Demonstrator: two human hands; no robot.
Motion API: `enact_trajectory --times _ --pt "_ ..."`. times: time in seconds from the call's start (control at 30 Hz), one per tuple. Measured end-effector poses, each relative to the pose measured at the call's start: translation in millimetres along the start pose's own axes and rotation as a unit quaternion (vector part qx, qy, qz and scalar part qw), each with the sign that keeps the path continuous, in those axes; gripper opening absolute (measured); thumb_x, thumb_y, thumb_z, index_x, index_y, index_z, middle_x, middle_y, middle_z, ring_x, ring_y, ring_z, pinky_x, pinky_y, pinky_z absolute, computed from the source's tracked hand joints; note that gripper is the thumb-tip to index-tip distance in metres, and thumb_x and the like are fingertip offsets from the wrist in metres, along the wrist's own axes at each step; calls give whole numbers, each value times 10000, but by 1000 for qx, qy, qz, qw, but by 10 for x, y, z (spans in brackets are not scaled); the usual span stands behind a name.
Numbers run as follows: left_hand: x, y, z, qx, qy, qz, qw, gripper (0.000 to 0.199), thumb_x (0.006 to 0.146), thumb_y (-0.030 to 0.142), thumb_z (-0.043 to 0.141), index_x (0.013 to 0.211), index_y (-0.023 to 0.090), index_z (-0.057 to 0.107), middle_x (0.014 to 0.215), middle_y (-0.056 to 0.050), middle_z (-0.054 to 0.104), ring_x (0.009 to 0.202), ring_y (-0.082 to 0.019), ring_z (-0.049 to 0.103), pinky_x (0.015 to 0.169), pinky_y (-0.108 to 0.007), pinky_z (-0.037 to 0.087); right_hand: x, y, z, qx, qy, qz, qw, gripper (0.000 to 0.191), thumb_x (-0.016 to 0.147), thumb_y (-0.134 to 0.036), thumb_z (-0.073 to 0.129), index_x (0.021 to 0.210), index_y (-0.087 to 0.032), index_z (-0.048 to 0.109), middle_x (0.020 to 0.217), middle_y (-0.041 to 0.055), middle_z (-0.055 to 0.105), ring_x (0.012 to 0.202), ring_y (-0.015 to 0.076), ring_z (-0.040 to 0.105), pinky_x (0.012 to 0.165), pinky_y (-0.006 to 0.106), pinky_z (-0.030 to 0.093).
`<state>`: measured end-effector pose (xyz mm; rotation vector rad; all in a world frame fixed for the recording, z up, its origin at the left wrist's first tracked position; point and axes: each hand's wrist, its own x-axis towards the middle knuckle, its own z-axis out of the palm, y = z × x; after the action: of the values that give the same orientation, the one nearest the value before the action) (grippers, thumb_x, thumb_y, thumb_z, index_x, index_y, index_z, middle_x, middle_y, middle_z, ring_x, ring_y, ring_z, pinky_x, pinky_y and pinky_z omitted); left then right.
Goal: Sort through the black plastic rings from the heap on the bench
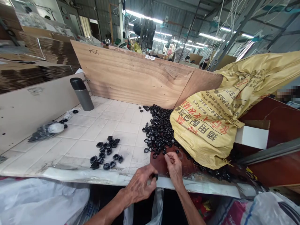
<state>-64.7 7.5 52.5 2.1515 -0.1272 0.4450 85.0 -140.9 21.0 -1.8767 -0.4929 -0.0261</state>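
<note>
Above the table's front edge, my left hand (pixel 142 182) is closed on a small black plastic part (pixel 155 177), which shows between thumb and fingers. My right hand (pixel 173 165) is pinched at the near side of a heap of black plastic rings (pixel 159 128). A small black piece shows by its fingertips, but I cannot make out whether they grip it. Left of my hands lies a loose group of black capped parts (pixel 109 145), spread on the pale tiled tabletop (pixel 126 126).
A yellow woven sack (pixel 206 125) rests on the right beside the heap. A grey bottle with a black lid (pixel 82 93) stands at the back left, near a clear bag of black parts (pixel 48 129). A plywood board (pixel 131 75) walls off the back.
</note>
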Motion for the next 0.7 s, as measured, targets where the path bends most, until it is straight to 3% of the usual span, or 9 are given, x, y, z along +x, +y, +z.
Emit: enact_trajectory --times 0.07,0.1,0.2,0.33,0.43,0.57,0.7 --pt "-101 95 -82 31 -68 33 997 162 808 156 591 950 231 619 859 -40 653 787 -201 633 717 -313 517 36 66 13 -40 74 -14 996 291 871 -459 630 944 -179 648 778 22 624 603 150 548 568 265 489" --pt "-132 116 -108 40 -83 47 995 134 813 185 613 937 231 633 888 -51 659 820 -214 634 730 -320 515 51 83 22 -54 75 -26 995 293 869 -443 638 989 -177 658 879 48 634 629 150 551 602 282 506" --pt "-109 43 -143 41 -39 26 998 78 901 246 569 928 229 640 932 -68 651 869 -216 634 786 -331 521 79 68 60 -95 18 -89 991 288 900 -376 612 1117 -192 663 1091 95 589 628 137 531 648 310 519" --pt "155 -304 -187 127 126 -109 978 131 934 218 494 1027 216 586 958 -64 599 803 -202 635 754 -336 530 72 6 116 -170 -33 -139 975 149 924 -267 559 1002 -210 673 1045 89 586 821 200 591 750 331 512" --pt "388 -540 -236 182 97 -134 969 275 862 197 585 1135 215 555 1113 -79 597 871 -221 654 784 -343 534 54 12 136 -208 -27 -149 966 123 932 -256 534 917 -209 646 943 73 613 866 224 598 773 340 500" --pt "544 -654 -256 202 29 -120 972 188 855 171 572 1038 204 597 1027 -74 639 942 -248 652 841 -363 524 50 56 115 -193 -22 -140 971 192 955 -317 534 1009 -194 673 958 91 659 899 236 630 820 365 509" --pt "503 -646 -198 186 68 -99 975 144 847 175 572 986 196 601 947 -77 649 916 -246 644 843 -372 524 49 39 84 -83 -31 -64 994 255 938 -415 579 942 -187 692 929 92 686 802 214 676 694 320 557"
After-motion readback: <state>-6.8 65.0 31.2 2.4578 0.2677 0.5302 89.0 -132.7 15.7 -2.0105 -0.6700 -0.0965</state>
